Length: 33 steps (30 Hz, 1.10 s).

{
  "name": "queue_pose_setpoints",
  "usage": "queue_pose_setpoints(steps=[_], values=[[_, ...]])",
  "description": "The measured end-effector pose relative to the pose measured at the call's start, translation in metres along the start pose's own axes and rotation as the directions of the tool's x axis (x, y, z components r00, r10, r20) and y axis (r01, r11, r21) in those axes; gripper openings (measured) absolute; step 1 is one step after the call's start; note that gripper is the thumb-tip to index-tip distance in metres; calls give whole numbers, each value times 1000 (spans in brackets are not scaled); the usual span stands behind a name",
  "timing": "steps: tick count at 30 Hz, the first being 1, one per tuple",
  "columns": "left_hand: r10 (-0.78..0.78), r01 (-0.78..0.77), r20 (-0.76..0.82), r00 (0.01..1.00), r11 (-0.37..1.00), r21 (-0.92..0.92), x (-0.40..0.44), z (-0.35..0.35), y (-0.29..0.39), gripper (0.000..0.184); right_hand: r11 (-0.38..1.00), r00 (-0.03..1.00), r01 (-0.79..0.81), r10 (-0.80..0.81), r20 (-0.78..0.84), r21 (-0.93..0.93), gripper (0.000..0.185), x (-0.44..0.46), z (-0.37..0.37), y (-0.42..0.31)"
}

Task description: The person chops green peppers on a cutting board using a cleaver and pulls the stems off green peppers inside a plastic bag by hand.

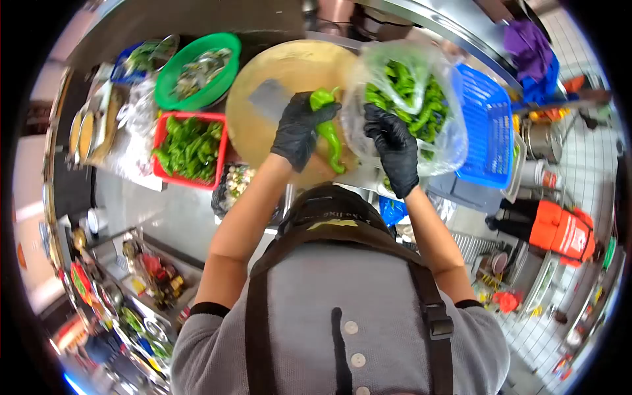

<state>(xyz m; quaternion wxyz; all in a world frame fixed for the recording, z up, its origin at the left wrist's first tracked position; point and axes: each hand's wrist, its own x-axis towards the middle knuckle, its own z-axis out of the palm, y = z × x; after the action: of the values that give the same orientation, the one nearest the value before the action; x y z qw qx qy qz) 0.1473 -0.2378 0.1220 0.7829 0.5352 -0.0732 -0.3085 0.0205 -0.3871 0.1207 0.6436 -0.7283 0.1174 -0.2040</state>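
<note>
My left hand (296, 130), in a black glove, is closed around a long green pepper (331, 139) above the round cutting board (296, 59). The pepper's curved end hangs downward, clear of the fingers. A flat grey rectangular piece, like a cleaver blade (268, 99), lies on the board just beyond this hand. My right hand (395, 146), also black-gloved, is at the left side of a clear plastic bag (447, 141) full of green peppers (428, 112). Its fingers are curled together; whatever they may pinch is too small to make out.
Left of the board stand a red basket (158, 141) of green peppers and a green basin (230, 49) holding greyish food. A blue basket (487, 125) is right of the bag. Farther right, a person in an orange vest (563, 230) is on the tiled floor.
</note>
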Motion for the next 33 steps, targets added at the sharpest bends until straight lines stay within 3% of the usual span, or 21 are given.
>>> queue_pose_setpoints(steps=[1, 2, 3, 4, 5, 6, 7, 9, 10, 13, 14, 17, 20, 22, 24, 27, 28, 29, 30, 32, 33], values=[[17, -16, -30, 999, 1000, 23, -3, -20, -2, 31, 995, 994, -90, 88, -63, -34, 27, 3, 8, 18], [29, -26, -55, 998, 998, 50, -7, -42, 0, 27, 878, 993, 114, -89, 74, -466, 19, 8, 16, 36], [38, -32, -72, 997, 996, 78, -10, -64, 1, 22, 774, 966, 226, -102, 236, -592, 30, 6, 29, 67], [35, -3, -118, 992, 965, 263, -9, -88, -1, 22, 665, 962, 209, -8, 272, -717, 39, -2, 49, 81], [169, -78, -153, 974, 876, 475, -2, -112, -9, 21, 529, 954, 200, 86, 287, -824, 49, -8, 72, 86], [297, -125, -154, 942, 738, 663, 7, -135, -23, 21, 466, 876, 159, 341, 343, -870, 69, 0, 92, 69], [416, -146, -123, 901, 559, 816, 15, -154, -40, 21, 470, 884, 152, 329, 332, -870, 71, -1, 105, 73], [441, 30, -266, 857, 473, 880, 27, -186, -83, 25, 472, 904, 132, 303, 301, -872, 74, -3, 125, 88], [452, 64, -276, 848, 430, 900, 22, -189, -93, 26, 395, 880, 74, 407, 246, -916, 72, 0, 135, 94], [431, 198, -413, 803, 460, 866, 18, -187, -105, 24, 594, 952, 15, 239, 194, -804, 68, 1, 114, 97], [318, 195, -426, 847, 559, 806, 15, -188, -103, 31, 599, 919, -78, 354, 176, -797, 64, 4, 107, 56], [310, 90, -435, 845, 720, 688, -3, -193, -112, 44, 748, 984, -37, 145, 108, -662, 35, -12, 95, 65], [293, 71, -362, 885, 683, 727, -34, -188, -106, 60, 870, 963, -225, 267, 37, -438, 26, -21, 100, 67], [370, 21, -360, 857, 672, 741, -52, -174, -107, 62, 878, 972, -199, 232, 22, -436, 25, -29, 104, 66], [399, 90, -312, 862, 487, 869, -48, -163, -102, 60, 835, 955, -223, 291, 59, -504, 27, -28, 100, 61], [477, -9, -159, 864, 330, 944, -38, -169, -122, 65, 740, 999, 13, 18, 38, -672, 35, -25, 100, 50], [658, -85, -30, 752, 142, 986, -34, -192, -149, 60, 664, 993, -32, 107, 52, -747, 49, -23, 100, 53], [609, -114, -197, 768, 433, 894, -33, -199, -149, 58, 635, 980, -43, 178, 92, -771, 57, -15, 100, 53], [524, -128, -304, 795, 636, 761, -44, -181, -115, 60, 615, 994, 29, 66, 88, -788, 59, -14, 103, 87], [642, -259, -338, 688, 653, 711, -50, -165, -94, 61, 435, 968, 242, -43, 249, -867, 57, -2, 103, 93], [644, -273, -355, 678, 668, 692, -53, -144, -74, 58, 376, 968, 204, 62, 244, -904, 55, 2, 107, 105]])
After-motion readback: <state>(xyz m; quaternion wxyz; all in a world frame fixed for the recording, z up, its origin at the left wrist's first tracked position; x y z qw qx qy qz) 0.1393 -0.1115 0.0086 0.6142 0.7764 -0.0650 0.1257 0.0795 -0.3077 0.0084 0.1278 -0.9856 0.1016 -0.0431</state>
